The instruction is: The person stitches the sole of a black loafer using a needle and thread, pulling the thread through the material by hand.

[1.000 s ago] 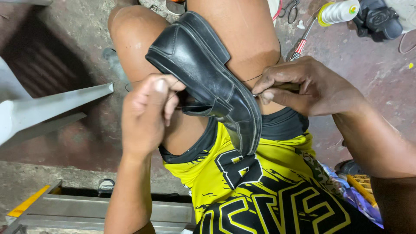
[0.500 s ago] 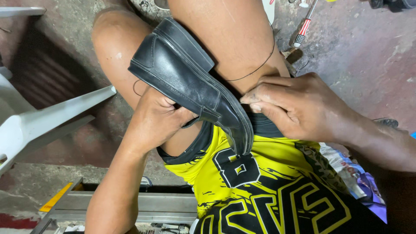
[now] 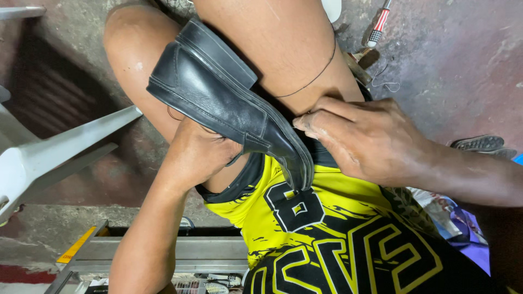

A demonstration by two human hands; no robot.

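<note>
- Shoe [image 3: 229,103] work first: the black leather shoe lies wedged between my knees, toe pointing down toward the yellow-and-black shirt [image 3: 338,239], sole edge turned to the right.
- My left hand [image 3: 196,155] cups the shoe from underneath, fingers curled around its lower side; I judge it should press up firmly so the shoe does not roll.
- My right hand [image 3: 370,139] sits bunched at the sole edge near the toe, fingertips pinched together, seemingly on a thin dark thread [image 3: 310,81] that runs up across my thigh; what exactly it pinches I cannot tell.
- I would pull in line with the seam, steady, not jerking.
- The leather looks smooth, glossy, lightly creased, with a thick layered sole and a low heel.
</note>
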